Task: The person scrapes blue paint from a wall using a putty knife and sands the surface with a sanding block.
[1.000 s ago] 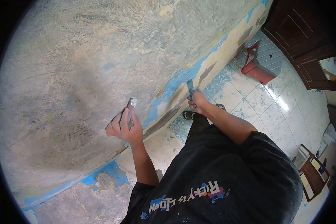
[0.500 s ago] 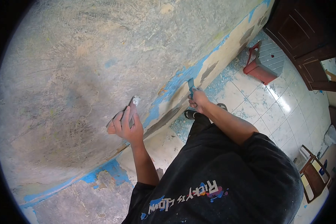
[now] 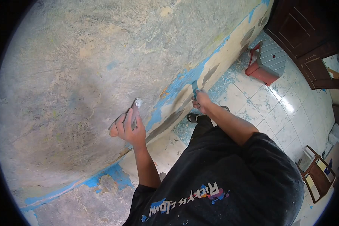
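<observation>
My right hand (image 3: 202,101) is wrapped round the handle of a paint scraper (image 3: 194,86) with a flat bluish blade. The blade is at the lower wall, by the edge of a strip of blue paint (image 3: 188,77). My left hand (image 3: 130,130) is raised against the bare grey wall (image 3: 82,75), its fingers closed round a flat greyish piece with a whitish end (image 3: 138,102). The exact kind of this piece is hard to make out, and my palm and fingers hide much of it.
Paint flakes (image 3: 224,84) litter the tiled floor (image 3: 261,103). A red and grey step stool (image 3: 269,62) stands near dark wooden cabinets (image 3: 305,34). A brown wooden chair (image 3: 318,175) is at the right. My sandalled foot (image 3: 192,118) is close to the wall.
The scraper and my right hand have shifted slightly right and down along the wall edge. My left hand stays almost in place, still gripping the greyish piece.
</observation>
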A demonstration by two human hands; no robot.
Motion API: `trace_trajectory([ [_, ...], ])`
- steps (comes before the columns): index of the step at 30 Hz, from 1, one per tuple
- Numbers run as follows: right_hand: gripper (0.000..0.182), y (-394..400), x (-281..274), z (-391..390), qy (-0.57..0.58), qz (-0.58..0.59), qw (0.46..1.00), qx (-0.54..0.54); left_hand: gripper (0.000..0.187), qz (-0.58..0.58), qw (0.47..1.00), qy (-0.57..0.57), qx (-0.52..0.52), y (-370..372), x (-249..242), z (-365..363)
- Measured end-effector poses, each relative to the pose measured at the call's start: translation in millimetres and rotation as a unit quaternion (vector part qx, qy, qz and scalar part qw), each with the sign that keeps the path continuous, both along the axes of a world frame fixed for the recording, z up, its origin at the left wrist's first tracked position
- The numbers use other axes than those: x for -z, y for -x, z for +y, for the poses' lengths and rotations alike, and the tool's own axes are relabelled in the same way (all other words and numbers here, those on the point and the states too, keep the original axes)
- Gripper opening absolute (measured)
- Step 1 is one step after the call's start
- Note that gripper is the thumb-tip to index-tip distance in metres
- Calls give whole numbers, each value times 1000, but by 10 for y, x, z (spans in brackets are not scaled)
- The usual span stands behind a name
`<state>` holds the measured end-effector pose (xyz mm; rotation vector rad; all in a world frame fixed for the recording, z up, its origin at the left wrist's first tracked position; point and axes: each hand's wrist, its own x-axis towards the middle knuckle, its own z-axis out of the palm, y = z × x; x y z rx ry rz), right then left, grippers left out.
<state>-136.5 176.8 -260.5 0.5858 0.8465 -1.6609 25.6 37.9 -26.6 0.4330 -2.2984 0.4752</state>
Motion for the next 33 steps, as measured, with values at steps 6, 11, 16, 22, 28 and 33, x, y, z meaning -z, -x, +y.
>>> trace_trajectory([
  [6,14,2,192,-25,5,-24,1000,11,34,-8,1000,0,-5,-60,26,18],
  [11,14,-120,-102,-10,42,-56,997,20,35,-22,1000,14,-13,-78,22,1],
  [16,13,-87,28,63,40,-31,999,-2,37,5,1000,0,-4,-62,60,3],
  [22,14,11,-91,4,-29,24,999,-21,35,-10,1000,-21,-7,-109,25,10],
  [28,10,-14,-117,-47,7,-14,1000,-1,34,-34,999,-5,-18,-154,14,1],
  [33,10,-22,165,-36,-2,-17,1000,-9,38,-12,1000,-5,-23,-146,76,-6],
])
